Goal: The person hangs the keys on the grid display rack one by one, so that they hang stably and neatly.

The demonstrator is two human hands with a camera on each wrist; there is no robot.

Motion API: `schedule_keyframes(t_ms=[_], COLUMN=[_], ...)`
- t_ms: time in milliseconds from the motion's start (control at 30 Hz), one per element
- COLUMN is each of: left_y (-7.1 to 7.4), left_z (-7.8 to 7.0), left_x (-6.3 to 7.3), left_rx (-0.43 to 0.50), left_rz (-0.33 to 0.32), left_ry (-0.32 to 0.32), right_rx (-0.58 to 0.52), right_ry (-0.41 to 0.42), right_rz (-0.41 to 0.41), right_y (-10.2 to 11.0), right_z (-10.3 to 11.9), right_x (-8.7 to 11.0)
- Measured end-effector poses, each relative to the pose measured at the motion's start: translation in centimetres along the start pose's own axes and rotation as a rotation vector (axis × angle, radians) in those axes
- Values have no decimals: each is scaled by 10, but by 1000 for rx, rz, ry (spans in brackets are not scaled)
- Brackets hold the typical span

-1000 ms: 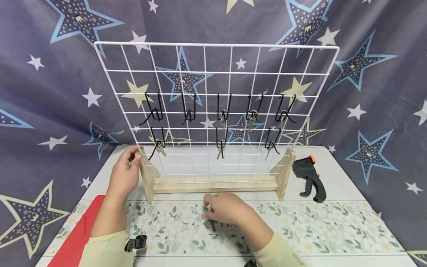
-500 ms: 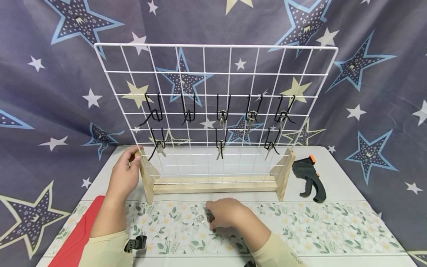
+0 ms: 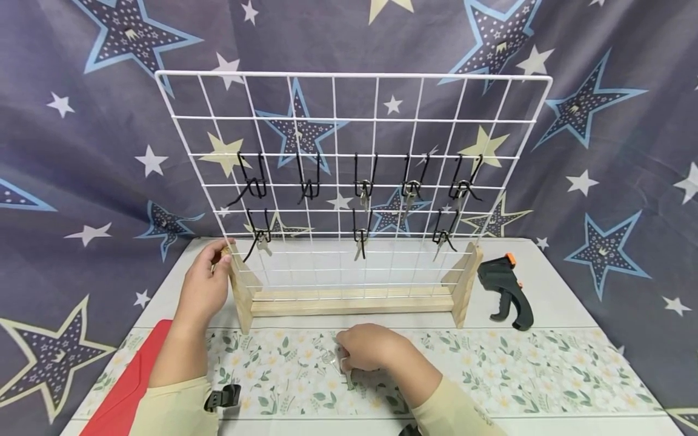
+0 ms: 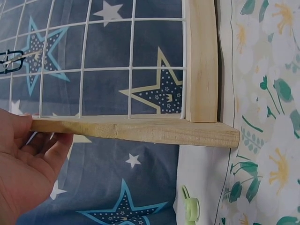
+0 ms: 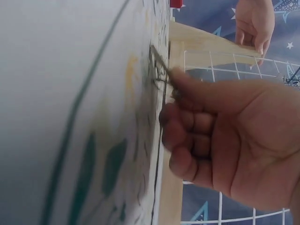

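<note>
A white wire grid rack [image 3: 334, 117] stands upright in a wooden stand [image 3: 349, 306]. My left hand [image 3: 203, 284] holds the top of the stand's left wooden side panel [image 4: 140, 132], its thumb and fingers on opposite faces in the left wrist view. Low over the flowered mat, my right hand [image 3: 371, 348] pinches a key [image 3: 349, 380] between thumb and forefinger; part of the key is hidden by the fingers. Just left of those fingertips, a small shiny key [image 3: 329, 358] with a ring shows against the mat. Whether the two are linked I cannot tell.
Two rows of black hooks [image 3: 309, 181] hang on the grid, and several carry keys [image 3: 360, 245]. A black clamp [image 3: 507, 293] with orange tips lies right of the stand. Something flat and red [image 3: 128, 381] lies by my left forearm. A star-patterned curtain [image 3: 600, 181] hangs behind.
My right hand has moved slightly toward me, and the key in its fingers now points down toward the mat at a different angle. The left hand stays on the side panel.
</note>
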State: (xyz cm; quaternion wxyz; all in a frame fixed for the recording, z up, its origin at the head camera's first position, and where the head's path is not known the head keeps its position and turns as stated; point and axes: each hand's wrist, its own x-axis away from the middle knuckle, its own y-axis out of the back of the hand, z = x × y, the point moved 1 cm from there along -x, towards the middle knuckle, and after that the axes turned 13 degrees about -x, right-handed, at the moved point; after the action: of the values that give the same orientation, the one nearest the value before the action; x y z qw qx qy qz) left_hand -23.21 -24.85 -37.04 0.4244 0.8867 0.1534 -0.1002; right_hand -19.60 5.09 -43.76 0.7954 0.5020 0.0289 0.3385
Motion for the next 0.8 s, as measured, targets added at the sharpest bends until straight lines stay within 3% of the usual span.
schedule_keyframes(t_ms=[167,333,433,567,800], left_y=[-1,-1,-1,-2,-3], left_z=[0,1,1,3,4], left_x=[0,0,-1,-1,-1], left_rx=[-7,-4,-2,-4,-11], left_rz=[6,-7,-14,-9,-13], left_ry=[4,-10,-18,-18,-18], right_rx=[-72,-75,-44,-9,29], right_ry=[61,181,244,267,374], right_rz=[32,4,-40,-116,-294], right_y=[8,22,30,38,48], right_z=[0,1,3,6,12], right_x=[5,9,11,17,24])
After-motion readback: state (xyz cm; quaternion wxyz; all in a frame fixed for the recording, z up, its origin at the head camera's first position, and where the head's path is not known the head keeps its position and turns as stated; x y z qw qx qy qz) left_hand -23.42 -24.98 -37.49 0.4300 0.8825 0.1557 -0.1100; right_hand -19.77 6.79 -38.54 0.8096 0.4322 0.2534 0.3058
